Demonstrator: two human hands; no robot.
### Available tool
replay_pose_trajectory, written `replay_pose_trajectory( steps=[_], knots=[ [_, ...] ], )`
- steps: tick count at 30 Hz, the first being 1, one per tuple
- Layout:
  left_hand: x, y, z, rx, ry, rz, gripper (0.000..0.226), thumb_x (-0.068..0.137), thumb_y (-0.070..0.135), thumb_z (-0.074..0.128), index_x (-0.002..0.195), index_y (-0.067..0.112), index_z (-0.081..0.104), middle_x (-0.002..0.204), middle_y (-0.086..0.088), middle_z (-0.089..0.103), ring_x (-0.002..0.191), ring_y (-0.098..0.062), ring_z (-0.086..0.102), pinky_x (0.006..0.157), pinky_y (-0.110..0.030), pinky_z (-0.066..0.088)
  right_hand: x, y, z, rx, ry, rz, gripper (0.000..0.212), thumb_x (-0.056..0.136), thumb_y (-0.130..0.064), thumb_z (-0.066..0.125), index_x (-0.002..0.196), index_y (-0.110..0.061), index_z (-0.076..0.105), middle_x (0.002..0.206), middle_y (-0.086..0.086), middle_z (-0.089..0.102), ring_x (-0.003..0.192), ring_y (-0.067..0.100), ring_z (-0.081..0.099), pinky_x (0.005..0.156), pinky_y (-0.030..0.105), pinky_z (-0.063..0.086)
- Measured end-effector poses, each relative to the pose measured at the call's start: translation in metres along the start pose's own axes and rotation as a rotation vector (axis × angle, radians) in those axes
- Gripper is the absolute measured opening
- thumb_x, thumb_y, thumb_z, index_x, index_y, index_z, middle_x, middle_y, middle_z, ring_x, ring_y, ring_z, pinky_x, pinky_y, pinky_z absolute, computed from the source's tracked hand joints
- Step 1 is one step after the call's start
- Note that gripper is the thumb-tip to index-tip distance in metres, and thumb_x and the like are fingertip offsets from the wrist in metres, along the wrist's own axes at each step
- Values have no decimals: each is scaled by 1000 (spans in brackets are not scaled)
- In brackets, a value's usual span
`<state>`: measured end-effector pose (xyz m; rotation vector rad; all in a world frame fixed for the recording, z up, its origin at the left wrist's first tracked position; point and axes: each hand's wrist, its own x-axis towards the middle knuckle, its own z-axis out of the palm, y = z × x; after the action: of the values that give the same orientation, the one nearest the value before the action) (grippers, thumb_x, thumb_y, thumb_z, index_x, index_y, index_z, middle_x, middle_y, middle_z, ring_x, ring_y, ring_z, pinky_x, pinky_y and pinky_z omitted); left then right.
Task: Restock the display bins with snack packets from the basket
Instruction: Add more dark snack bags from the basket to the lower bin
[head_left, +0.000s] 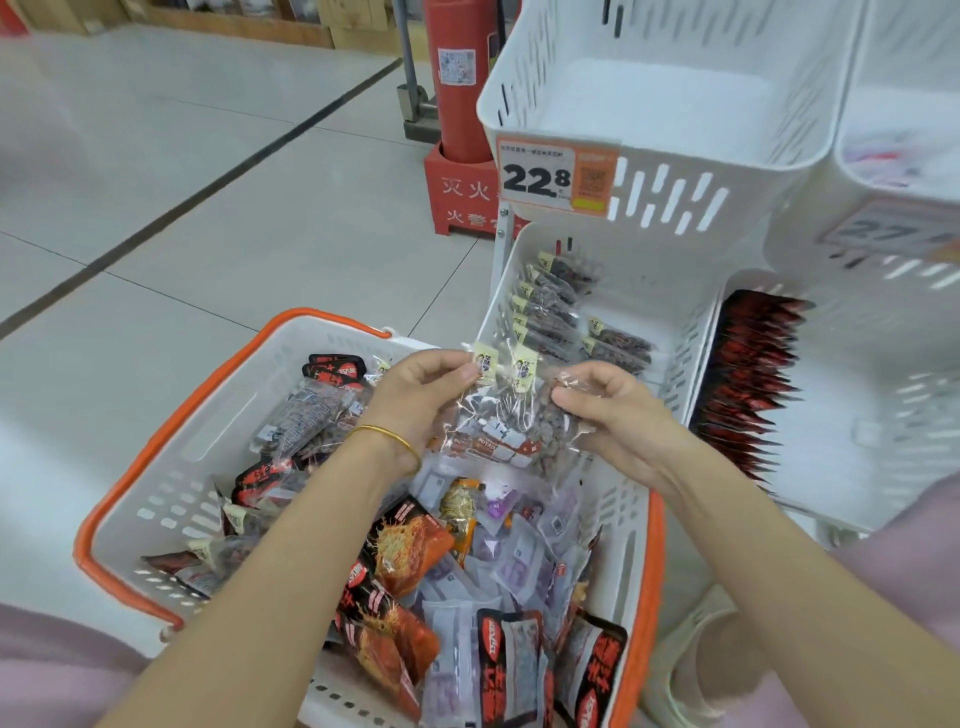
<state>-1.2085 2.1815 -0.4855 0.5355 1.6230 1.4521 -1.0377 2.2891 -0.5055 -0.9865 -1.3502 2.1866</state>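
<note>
i see my left hand (415, 395) and my right hand (618, 415) close together over the far end of the shopping basket (218, 431). between them they hold a small bunch of clear snack packets (509, 421) with dark bits inside and little yellow labels on top. the left grip is clamped on the top of one packet, thumb and finger pinching it by the yellow label. the right grip is clamped on the other side of the bunch, with the fingers curled round the clear wrap. a gold bangle (387, 436) sits on the left wrist. the bunch is up in the air, just in front of the lower display bin (670, 291), not inside it. that bin has a row of the same clear packets (556, 306) standing along its left side. the bin beside it (831, 415) has a row of red and black packets (748, 384). a top bin (675, 182) above has a price tag (550, 176) that says 22.8. the basket on the floor is full of mixed packets: red, orange, purple and clear. a red fire extinguisher (462, 78) stands behind the bins.
</note>
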Motion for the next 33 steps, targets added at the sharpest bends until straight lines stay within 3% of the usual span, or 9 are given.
replay_pose_trajectory(
  steps=[5, 11, 14, 17, 20, 22, 26, 28, 33],
  knots=[
    [-7, 15, 27, -161, -63, -14, 16, 90, 19, 56, 102, 14, 66, 91, 0, 66, 82, -13, 56, 69, -23, 48, -5, -20, -9, -14, 63, -87, 17, 79, -1, 66, 83, -17, 62, 72, -2, 69, 64, 12, 63, 62, 32, 45],
    [1, 18, 51, 467, -226, 190, 90, 70, 28, 78, 140, 34, 24, 125, 13, 43, 116, -2, 42, 82, -12, 38, -7, -39, -21, -49, 136, -202, 21, 80, 2, 67, 85, -17, 59, 70, -1, 66, 59, 12, 64, 63, 33, 49],
    [10, 16, 61, 501, -226, 224, 92, 74, 21, 78, 143, 31, 19, 126, 12, 38, 122, -4, 35, 89, -16, 33, -6, -46, -29, -105, 164, -212, 30, 81, -1, 68, 100, -19, 54, 86, 4, 63, 55, 6, 62, 46, 21, 47],
    [18, 16, 70, 460, -283, 231, 86, 77, 14, 75, 142, 30, 21, 116, 18, 43, 109, 9, 43, 77, -1, 36, 1, -58, -50, -216, 132, -113, 65, 76, -9, 75, 130, -29, 44, 112, 6, 59, 69, 8, 63, 51, 21, 48],
    [31, 17, 83, 462, -320, 257, 82, 78, 12, 73, 139, 33, 22, 129, 14, 37, 120, 3, 36, 88, -11, 37, 6, -74, -77, -288, -56, 54, 79, 64, -13, 79, 132, -38, 47, 133, -4, 48, 102, 17, 64, 63, 31, 55],
    [41, 18, 96, 474, -327, 299, 77, 78, 13, 74, 131, 37, 23, 128, 14, 36, 122, 1, 33, 91, -14, 38, 8, -78, -92, -281, -108, 60, 68, 64, -4, 78, 120, -36, 56, 131, -5, 49, 103, 23, 66, 64, 38, 57],
    [66, 13, 121, 557, -302, 407, 88, 76, 20, 76, 144, 28, 19, 140, 9, 38, 126, -4, 38, 101, -21, 37, 16, -77, -106, -333, 118, -160, 46, 72, 9, 72, 96, -28, 56, 113, -5, 60, 84, 10, 68, 58, 32, 59],
    [80, 1, 122, 673, -178, 464, 91, 78, 26, 74, 147, 22, 15, 143, 4, 35, 130, -10, 35, 105, -25, 33, 25, -71, -110, -454, 306, -332, 46, 72, 5, 76, 93, -30, 55, 104, -13, 60, 91, 7, 62, 69, 32, 57],
    [95, -40, 109, 1146, -115, 531, 84, 82, 43, 66, 147, 13, 20, 150, -8, 25, 139, -21, 18, 113, -31, 13, 55, -47, -120, -1022, 655, -541, 41, 79, -9, 72, 116, -19, 56, 109, -3, 63, 102, 19, 57, 83, 33, 45]
  ],
)
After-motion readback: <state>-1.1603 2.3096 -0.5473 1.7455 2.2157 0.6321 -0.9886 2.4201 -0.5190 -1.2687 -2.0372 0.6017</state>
